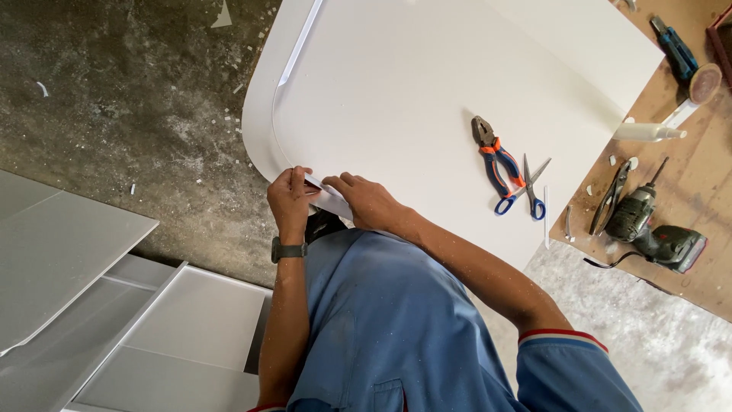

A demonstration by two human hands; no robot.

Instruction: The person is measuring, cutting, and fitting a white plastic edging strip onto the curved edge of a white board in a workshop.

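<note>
A large white panel (427,84) with a rounded corner lies flat in front of me. A white edge strip (332,198) runs along its near rim, and a raised band follows the curve of the corner. My left hand (290,200), with a dark watch on the wrist, pinches the strip at the panel's edge. My right hand (367,201) presses the same strip right beside it, fingers curled over the rim. Both hands touch the strip and nearly touch each other.
Orange-and-blue pliers (494,156) and blue-handled scissors (532,189) lie on the panel to the right. A wooden bench (705,183) holds a green power drill (648,225), a white glue bottle (648,133) and a blue tool (675,49). More white panels (69,252) lean at lower left on the concrete floor (137,99).
</note>
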